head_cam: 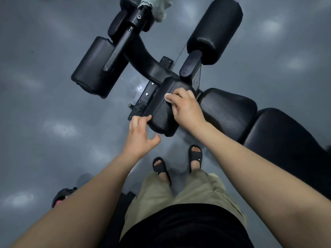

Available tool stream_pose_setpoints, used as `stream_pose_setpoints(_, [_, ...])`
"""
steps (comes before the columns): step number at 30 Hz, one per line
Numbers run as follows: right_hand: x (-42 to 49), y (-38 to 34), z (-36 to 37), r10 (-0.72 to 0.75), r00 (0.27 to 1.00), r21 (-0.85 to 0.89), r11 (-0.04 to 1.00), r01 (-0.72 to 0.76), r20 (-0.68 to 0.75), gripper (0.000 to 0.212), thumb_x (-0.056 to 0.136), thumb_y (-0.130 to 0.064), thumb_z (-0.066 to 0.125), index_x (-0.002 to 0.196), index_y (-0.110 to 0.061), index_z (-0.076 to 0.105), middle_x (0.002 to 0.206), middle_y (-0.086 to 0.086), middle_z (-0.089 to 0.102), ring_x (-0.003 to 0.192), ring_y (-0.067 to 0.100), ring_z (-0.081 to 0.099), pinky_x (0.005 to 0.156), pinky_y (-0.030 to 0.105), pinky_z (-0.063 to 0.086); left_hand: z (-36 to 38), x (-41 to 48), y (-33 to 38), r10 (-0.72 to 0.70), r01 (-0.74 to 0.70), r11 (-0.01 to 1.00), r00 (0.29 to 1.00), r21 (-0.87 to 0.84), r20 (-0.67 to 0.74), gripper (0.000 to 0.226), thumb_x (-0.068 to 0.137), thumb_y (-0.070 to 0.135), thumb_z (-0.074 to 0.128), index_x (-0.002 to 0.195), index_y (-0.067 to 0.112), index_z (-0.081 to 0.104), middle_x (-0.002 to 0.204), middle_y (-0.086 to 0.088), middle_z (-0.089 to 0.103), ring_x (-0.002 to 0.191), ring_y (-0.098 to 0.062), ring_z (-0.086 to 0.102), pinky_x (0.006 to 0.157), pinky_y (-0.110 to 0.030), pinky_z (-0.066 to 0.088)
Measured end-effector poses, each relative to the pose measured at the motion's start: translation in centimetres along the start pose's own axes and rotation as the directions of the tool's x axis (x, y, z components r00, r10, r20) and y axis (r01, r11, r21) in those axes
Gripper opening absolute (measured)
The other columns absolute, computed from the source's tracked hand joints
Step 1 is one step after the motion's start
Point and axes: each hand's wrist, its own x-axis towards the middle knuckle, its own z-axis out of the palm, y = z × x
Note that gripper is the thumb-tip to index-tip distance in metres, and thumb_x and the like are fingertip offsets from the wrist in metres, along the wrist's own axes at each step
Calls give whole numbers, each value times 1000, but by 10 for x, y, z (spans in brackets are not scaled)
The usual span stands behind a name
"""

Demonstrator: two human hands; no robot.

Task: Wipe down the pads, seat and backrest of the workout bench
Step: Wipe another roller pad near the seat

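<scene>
A black workout bench runs from the centre to the right edge. Its near black pad (pixel 161 111) lies under both hands. My right hand (pixel 186 108) presses a small white wipe (pixel 168 97) onto the top of that pad, fingers curled over it. Fingertips of my left hand (pixel 140 135) touch the pad's left edge, thumb spread. The seat (pixel 231 110) and the backrest (pixel 286 138) stretch away to the right. Two black roller pads stand farther off, one at the left (pixel 95 68) and one at the upper right (pixel 216 27).
A pale green cloth (pixel 157 6) hangs over the black frame post (pixel 123 42) at the top. The bench's metal base bracket (pixel 143 101) shows beside the pad. My feet in black slides (pixel 179 163) stand on the grey floor close to the bench. A dark object (pixel 62 196) lies at lower left.
</scene>
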Motion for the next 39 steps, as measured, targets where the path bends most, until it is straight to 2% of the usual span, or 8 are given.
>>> stream_pose_setpoints(7, [-27,-34,23,64,998,0,998,-64,-22,28,90,-3,59,110,-17,73,104,2,60,88,31,48,67,39,51,-20,14,-22,148,-146,989,986,-33,75,59,71,8,44,128,10,60,126,4,40,125,-24,44,106,-27,35])
stream_pose_setpoints(11, [-46,-49,34,68,997,23,997,-67,-32,33,87,1,59,109,-18,73,104,1,60,88,29,48,71,29,41,-23,24,-33,172,-159,982,977,-106,125,60,72,-5,42,127,10,62,140,-3,49,121,-5,47,111,-29,37])
stream_pose_setpoints(16, [-66,-54,34,-9,999,81,997,5,44,35,84,4,57,106,-18,74,101,2,57,86,25,46,80,27,41,-28,30,-38,205,-175,969,964,-174,172,62,70,8,37,126,11,64,128,5,52,115,-12,56,101,-29,47])
stream_pose_setpoints(20, [-42,-39,20,214,963,106,974,-198,-167,33,86,1,55,107,-16,74,102,4,57,93,28,54,89,24,42,-32,34,-40,214,-175,965,957,-195,198,59,72,9,40,125,12,67,124,7,52,116,-10,57,101,-19,42])
stream_pose_setpoints(23, [-23,-31,20,341,913,77,940,-333,-224,29,93,-7,56,115,-15,72,106,8,57,96,35,53,93,34,45,-33,35,-41,207,-166,967,955,-195,214,63,71,9,36,126,11,66,125,8,52,124,-8,50,107,-10,30])
stream_pose_setpoints(33, [-67,-66,50,191,971,20,982,-190,-145,36,88,-3,55,115,-19,72,108,3,59,90,28,46,76,45,51,-33,41,-55,172,-97,949,957,-300,235,67,71,-3,36,107,48,61,124,10,60,125,-8,55,111,-20,36])
stream_pose_setpoints(35, [-76,-72,54,154,980,19,988,-153,-122,38,87,0,56,115,-19,72,107,3,58,92,27,46,76,44,51,-33,43,-55,175,-102,949,957,-299,231,64,72,-1,37,108,44,63,125,8,60,124,-7,55,111,-21,37])
stream_pose_setpoints(39, [-90,-70,48,18,999,1,1000,-18,-45,38,84,2,57,111,-20,73,104,2,55,90,25,46,72,40,51,-30,42,-52,184,-125,957,960,-263,213,55,82,-9,43,116,28,66,123,10,57,118,-3,53,97,0,31])
